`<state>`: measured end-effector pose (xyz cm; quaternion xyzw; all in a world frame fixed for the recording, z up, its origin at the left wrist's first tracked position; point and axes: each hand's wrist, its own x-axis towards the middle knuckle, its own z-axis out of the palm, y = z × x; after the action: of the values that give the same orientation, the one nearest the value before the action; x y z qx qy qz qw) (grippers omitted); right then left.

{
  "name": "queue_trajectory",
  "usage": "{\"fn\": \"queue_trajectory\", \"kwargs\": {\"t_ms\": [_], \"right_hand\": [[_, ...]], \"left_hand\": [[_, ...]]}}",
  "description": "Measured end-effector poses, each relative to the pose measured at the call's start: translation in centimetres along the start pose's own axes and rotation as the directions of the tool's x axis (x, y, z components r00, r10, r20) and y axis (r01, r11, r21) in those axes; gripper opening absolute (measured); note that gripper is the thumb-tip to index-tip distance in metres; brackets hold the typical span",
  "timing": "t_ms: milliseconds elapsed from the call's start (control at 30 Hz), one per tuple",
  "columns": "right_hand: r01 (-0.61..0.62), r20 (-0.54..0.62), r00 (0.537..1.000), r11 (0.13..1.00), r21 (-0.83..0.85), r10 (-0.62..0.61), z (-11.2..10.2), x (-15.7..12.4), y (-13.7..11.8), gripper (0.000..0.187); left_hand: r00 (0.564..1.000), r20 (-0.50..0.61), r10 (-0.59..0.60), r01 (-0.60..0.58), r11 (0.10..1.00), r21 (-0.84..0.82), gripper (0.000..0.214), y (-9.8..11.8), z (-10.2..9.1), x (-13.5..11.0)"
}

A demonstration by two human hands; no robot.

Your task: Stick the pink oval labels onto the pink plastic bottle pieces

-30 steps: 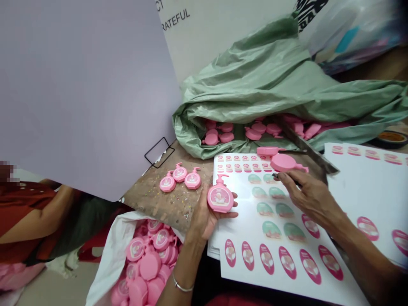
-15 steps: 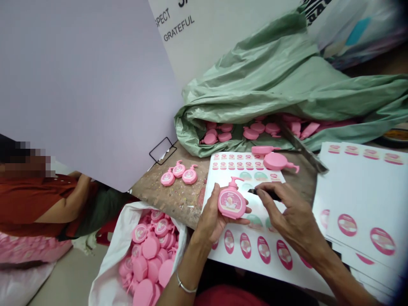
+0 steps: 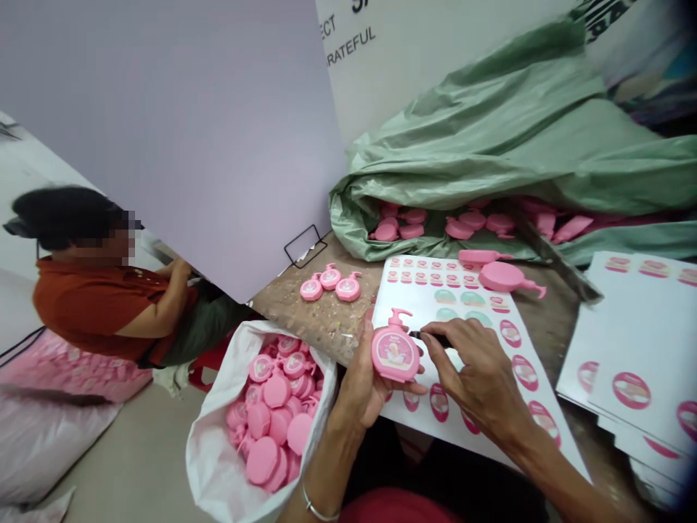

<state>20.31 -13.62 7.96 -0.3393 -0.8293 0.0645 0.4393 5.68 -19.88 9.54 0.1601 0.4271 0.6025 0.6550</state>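
My left hand holds a small pink toy pump bottle upright, with its oval label facing me. In my right hand, thumb and fingers pinch a thin dark tool, its kind partly hidden by the fingers. The tool's tip is at the bottle's right shoulder; whether it touches I cannot tell. Beneath both hands lies a white sticker sheet printed with pink ovals and green shapes. Two unlabelled pink bottles rest on the sheet's far edge.
Three labelled bottles sit on the brown table. A white sack full of bottles stands at lower left. Behind, a green sack spills more bottles beside a metal bar. Sticker sheets lie right. A person sits at left.
My right hand has brought the dark tool closer to the bottle in my left hand. The whole view has shifted left, so the surroundings appear farther right.
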Motion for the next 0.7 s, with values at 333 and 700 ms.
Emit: {"fn": "queue_trajectory", "kwargs": {"t_ms": [333,700], "right_hand": [[-0.072,-0.026,0.997,0.984,-0.162,0.069,0.4,0.0,-5.1,0.002],[-0.534,-0.061,0.837,0.835,0.131,0.544,-0.3,-1.5,-6.6,0.028]], "left_hand": [[0.993,0.117,-0.023,0.028,0.999,-0.04,0.056,0.5,-3.0,0.0],[0.964,0.246,-0.104,0.104,0.995,0.013,0.058,0.8,-2.7,-1.1]]}}
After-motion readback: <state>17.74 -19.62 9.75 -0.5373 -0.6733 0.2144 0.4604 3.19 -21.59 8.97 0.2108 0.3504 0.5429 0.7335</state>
